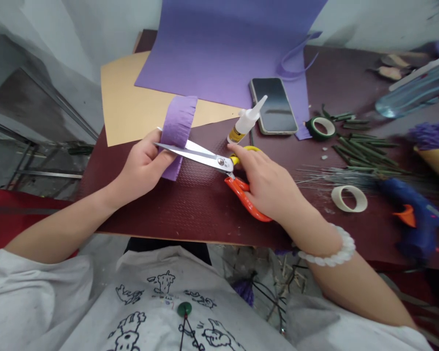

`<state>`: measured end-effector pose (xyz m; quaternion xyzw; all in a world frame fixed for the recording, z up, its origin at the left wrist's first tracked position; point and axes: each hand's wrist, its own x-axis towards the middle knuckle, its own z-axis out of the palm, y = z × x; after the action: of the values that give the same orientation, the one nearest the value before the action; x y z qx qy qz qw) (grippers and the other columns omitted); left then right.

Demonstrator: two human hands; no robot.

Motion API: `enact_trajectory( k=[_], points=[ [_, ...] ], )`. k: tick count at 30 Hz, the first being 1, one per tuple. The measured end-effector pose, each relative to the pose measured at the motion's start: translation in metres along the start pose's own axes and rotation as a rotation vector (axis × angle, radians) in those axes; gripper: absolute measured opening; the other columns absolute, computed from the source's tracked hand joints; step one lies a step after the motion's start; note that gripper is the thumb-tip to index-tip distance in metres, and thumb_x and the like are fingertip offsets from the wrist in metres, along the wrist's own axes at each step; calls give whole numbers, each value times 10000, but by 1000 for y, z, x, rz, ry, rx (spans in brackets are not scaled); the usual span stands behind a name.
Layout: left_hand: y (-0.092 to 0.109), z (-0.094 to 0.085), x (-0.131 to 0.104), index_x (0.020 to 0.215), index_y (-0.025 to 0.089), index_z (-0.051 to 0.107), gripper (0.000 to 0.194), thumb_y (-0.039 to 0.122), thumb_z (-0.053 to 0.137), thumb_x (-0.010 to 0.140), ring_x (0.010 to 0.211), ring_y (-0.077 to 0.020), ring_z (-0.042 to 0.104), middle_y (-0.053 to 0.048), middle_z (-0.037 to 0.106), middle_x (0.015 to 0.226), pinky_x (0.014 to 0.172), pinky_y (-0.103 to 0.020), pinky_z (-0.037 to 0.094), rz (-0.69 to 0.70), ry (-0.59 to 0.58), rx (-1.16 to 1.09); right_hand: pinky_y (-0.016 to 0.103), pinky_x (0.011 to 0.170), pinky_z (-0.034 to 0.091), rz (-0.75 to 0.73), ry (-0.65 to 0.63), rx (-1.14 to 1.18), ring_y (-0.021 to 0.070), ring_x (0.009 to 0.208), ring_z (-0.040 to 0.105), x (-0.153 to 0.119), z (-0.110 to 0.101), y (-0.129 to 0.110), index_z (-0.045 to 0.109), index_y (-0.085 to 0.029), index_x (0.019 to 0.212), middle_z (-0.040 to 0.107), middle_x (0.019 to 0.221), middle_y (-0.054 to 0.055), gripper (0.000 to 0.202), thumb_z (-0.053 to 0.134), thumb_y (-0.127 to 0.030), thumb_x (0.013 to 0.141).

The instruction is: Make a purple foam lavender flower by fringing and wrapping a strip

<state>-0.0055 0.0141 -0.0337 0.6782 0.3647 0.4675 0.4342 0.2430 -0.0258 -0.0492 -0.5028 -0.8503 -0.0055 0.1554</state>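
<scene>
Between the thumb and fingers of my left hand (pixel 142 163) is a purple paper strip (pixel 179 114), curved upward, with a row of short cuts along its right edge. My right hand (pixel 270 180) grips a pair of scissors (pixel 201 158) with one yellow and one red-orange handle. The blades are parted and reach left to the strip, one passing in front of it beside my left thumb, the other partly behind it. Just above my right fingers stands a white glue bottle (pixel 244 124) with a pointed nozzle and yellow label.
Behind lie a large purple sheet (pixel 219 48), a tan sheet (pixel 128 97) and a phone (pixel 274 105). To the right are green tape (pixel 320 128), green stem pieces (pixel 366 151), thin wires (pixel 325 176), a white tape roll (pixel 349 199), a blue glue gun (pixel 417 214) and a clear bottle (pixel 417 90).
</scene>
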Motion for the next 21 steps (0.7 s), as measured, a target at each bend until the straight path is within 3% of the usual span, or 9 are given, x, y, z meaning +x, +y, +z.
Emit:
enact_trajectory(
  k=[5,9,21],
  points=[
    [-6,-3,-1,973,214,633,198,378,619,861,688,-94,570,17,616,811,620,-215,464,71,15,-73,373,708,514,41,-31,-9,270,975,629,-1,-4,-1,387,-121,1375,601,1242,166,543,428,-338,879],
    [-7,-5,-3,1012,202,646,212,329,646,841,805,-126,613,-3,656,903,722,-240,498,55,-68,-130,356,688,515,36,-13,-28,263,954,644,-1,-5,-1,413,-110,1358,626,1218,161,535,437,-336,873],
    [2,-4,-1,857,153,678,71,164,677,787,700,-94,600,-3,674,789,648,-213,496,90,-29,-25,316,602,466,12,11,-65,235,857,659,-2,-6,-2,492,-114,1286,699,1063,119,478,434,-324,860]
  ],
)
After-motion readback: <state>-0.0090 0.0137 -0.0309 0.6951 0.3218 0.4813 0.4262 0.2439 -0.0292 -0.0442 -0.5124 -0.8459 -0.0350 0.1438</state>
